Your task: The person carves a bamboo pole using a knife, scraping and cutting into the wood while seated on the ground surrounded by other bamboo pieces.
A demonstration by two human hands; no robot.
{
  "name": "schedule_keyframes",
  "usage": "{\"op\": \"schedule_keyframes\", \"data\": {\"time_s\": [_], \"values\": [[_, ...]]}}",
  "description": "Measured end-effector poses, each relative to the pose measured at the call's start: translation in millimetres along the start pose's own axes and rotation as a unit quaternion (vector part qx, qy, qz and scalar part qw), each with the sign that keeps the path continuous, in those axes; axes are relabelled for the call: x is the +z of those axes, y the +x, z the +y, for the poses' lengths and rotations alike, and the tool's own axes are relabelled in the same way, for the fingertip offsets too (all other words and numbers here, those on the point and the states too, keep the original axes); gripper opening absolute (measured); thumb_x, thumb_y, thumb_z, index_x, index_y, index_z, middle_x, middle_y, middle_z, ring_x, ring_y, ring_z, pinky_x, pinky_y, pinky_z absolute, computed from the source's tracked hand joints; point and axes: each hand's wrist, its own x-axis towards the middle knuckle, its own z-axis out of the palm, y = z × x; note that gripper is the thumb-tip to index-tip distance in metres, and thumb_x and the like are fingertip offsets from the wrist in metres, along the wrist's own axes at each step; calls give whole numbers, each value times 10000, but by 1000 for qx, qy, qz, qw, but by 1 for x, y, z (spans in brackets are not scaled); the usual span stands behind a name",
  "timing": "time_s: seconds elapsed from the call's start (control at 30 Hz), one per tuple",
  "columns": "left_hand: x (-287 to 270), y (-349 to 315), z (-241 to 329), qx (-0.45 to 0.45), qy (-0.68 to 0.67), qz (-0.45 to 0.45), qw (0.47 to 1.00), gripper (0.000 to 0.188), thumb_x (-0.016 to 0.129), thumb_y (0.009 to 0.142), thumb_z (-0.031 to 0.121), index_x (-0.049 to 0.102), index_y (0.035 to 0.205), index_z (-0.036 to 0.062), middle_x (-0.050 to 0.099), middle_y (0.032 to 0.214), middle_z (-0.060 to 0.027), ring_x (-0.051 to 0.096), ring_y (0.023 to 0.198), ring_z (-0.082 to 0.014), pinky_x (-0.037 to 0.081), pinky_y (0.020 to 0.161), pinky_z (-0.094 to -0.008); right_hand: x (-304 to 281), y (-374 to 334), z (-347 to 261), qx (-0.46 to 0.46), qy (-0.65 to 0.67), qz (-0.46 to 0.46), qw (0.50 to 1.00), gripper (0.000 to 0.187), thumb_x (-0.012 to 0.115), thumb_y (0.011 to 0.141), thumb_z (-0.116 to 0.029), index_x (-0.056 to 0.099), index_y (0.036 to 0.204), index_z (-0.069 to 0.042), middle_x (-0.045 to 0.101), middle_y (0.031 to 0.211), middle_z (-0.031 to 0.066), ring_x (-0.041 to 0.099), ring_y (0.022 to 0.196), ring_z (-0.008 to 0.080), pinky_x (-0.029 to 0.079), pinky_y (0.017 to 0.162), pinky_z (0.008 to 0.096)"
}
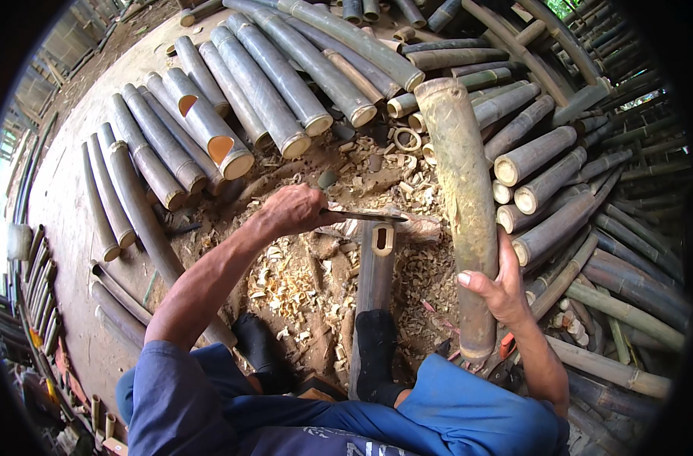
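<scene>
My left hand (295,208) is closed round the handle of a knife (373,217), its dark narrow blade pointing right. The blade crosses the far end of a bamboo tube (375,277) with an oblong slot cut in it; I cannot tell whether it touches. A foot in a black sock (375,338) rests on the tube's near part. My right hand (501,285) grips a thick, worn bamboo club (462,175) near its lower end. The club stands tilted up to the right of the slotted tube, its upper face scuffed yellowish. Some of the fingers are hidden behind it.
Rows of cut bamboo tubes (274,91) lie across the back and left, one with orange-edged openings (219,147). More tubes (544,175) are piled at the right. Pale wood shavings (282,277) cover the ground around my feet. A small orange-red item (507,345) lies near my right forearm.
</scene>
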Motion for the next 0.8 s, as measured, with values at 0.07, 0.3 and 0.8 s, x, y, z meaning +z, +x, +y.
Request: {"op": "schedule_keyframes", "data": {"time_s": [0.07, 0.3, 0.8], "values": [[2, 0, -1, -5, 1, -8, 1000, 640, 650, 995, 642, 753, 742, 63, 640, 589, -126, 659, 551, -305, 519, 534, -472, 0, -2, 3, 3, -1, -4, 1000, 889, 820, 833, -272, 367, 1531, 41, 574, 1327, 135, 562, 1222, 209, 448, 1096, 378], [1, 1, 2, -15, -2, -15, 1000, 634, 658, 991, 641, 750, 741, 66, 632, 575, -121, 654, 537, -297, 517, 523, -462, 0, -1, 11, 16, -12, -4, 1000, 926, 838, 827, -305, 357, 1533, 53, 580, 1322, 146, 564, 1217, 219, 454, 1092, 386], [10, -4, 21, -78, 79, -42, 993, 713, 545, 995, 747, 755, 781, 101, 609, 565, -86, 608, 501, -244, 526, 505, -432, 24, 11, 59, 85, -346, -88, 930, 823, 809, 860, -233, 363, 1499, 32, 676, 1198, 321, 752, 953, 407, 611, 848, 507]]}}
